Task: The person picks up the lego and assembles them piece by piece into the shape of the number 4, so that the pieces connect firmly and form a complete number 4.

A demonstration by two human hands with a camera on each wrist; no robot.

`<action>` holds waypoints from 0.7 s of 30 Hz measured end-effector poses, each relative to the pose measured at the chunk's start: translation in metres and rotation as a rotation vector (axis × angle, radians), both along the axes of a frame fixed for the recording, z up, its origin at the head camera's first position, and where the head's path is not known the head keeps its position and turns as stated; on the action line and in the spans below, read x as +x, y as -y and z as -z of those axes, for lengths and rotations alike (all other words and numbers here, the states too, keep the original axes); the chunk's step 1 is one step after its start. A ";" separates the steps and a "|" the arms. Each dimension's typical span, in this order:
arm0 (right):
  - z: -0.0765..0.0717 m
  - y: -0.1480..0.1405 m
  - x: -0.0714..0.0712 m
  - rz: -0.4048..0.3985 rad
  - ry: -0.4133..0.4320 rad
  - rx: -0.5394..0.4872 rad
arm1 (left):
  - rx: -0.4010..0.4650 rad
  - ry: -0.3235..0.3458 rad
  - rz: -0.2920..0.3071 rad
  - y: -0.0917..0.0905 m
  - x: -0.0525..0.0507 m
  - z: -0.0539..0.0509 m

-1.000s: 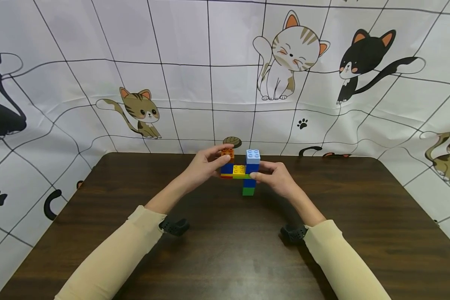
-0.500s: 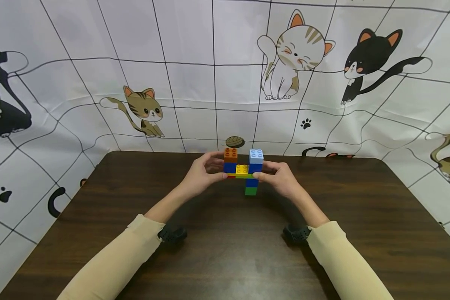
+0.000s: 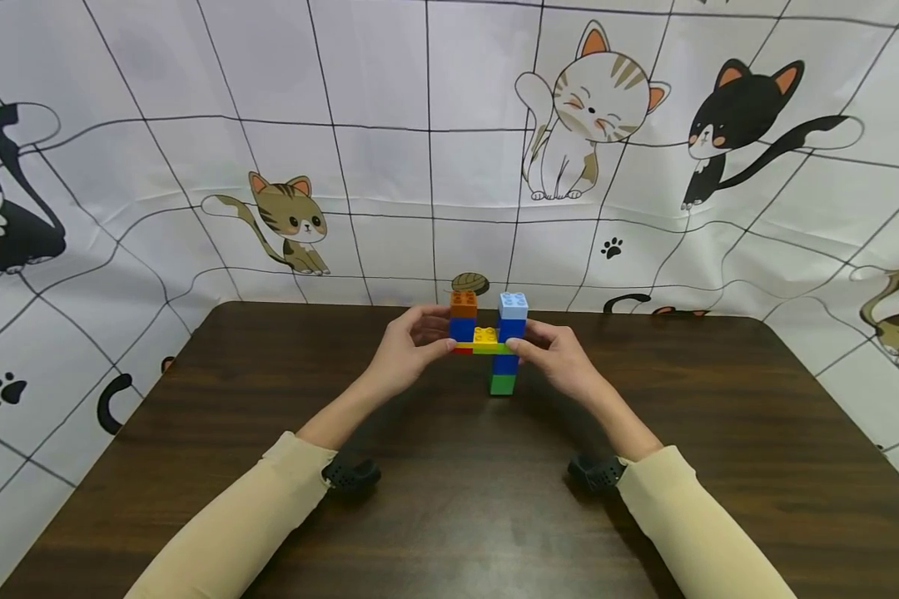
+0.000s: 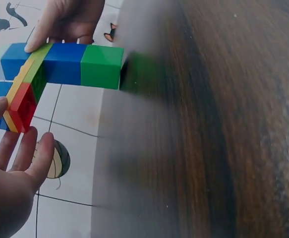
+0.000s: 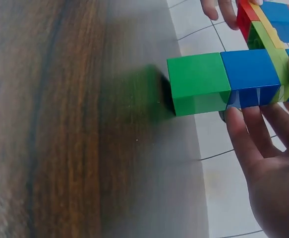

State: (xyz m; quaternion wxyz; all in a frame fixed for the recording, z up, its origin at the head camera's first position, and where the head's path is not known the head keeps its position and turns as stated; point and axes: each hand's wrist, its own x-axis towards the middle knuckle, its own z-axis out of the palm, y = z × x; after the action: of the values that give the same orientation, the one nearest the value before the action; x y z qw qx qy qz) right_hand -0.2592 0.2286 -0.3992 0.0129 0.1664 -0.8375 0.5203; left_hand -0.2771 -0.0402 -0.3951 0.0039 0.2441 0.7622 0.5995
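Observation:
A small structure of toy building bricks (image 3: pixel 485 337) stands upright between my hands at the far part of the table. Its single leg is a green brick (image 4: pixel 102 67) under a blue one. Across it lie thin yellow and lime plates, with a red piece (image 5: pixel 246 21) under the left end. Blue bricks rise at both ends, topped by orange (image 3: pixel 464 304) and light blue (image 3: pixel 513 305) bricks. My left hand (image 3: pixel 403 349) pinches the left end, thumb in front. My right hand (image 3: pixel 558 358) grips the right side, thumb on the lime plate, fingers behind.
The dark wooden table (image 3: pixel 449 524) spreads under both arms. A white curtain with printed cats (image 3: pixel 374 166) hangs behind its far edge. Dark straps with camera mounts (image 3: pixel 352 474) sit on both wrists.
My left hand has come down from the orange brick to the plates at the left end. The structure has shifted slightly in view. My right hand keeps its grip.

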 end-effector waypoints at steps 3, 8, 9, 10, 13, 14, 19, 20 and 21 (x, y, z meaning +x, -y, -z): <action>-0.001 0.002 0.001 -0.012 0.002 0.020 | 0.016 0.019 -0.020 0.000 0.000 0.000; 0.000 0.004 0.002 -0.027 0.034 0.029 | 0.025 0.063 -0.061 0.002 0.000 -0.001; 0.000 0.005 0.002 -0.031 0.038 0.022 | 0.024 0.077 -0.069 0.003 0.000 0.000; 0.001 0.005 0.002 -0.035 0.042 0.013 | 0.019 0.088 -0.077 0.004 0.000 0.000; 0.002 0.007 0.002 -0.042 0.045 -0.014 | 0.011 0.123 -0.096 0.007 0.000 0.002; 0.003 0.008 0.002 -0.044 0.046 -0.020 | 0.012 0.133 -0.102 0.008 0.001 0.002; 0.006 0.009 0.000 -0.004 0.055 0.010 | 0.014 0.168 -0.120 0.007 0.000 0.005; 0.007 0.010 0.000 0.008 0.058 0.027 | 0.010 0.175 -0.126 0.006 0.000 0.006; 0.008 0.010 0.000 0.026 0.064 0.042 | 0.004 0.179 -0.133 0.005 -0.001 0.006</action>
State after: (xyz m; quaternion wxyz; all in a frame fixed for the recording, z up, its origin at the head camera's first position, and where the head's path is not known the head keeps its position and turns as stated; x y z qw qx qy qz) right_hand -0.2587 0.2186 -0.4067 -0.0106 0.1393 -0.8503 0.5075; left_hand -0.2777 -0.0455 -0.4015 0.0316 0.1385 0.7722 0.6192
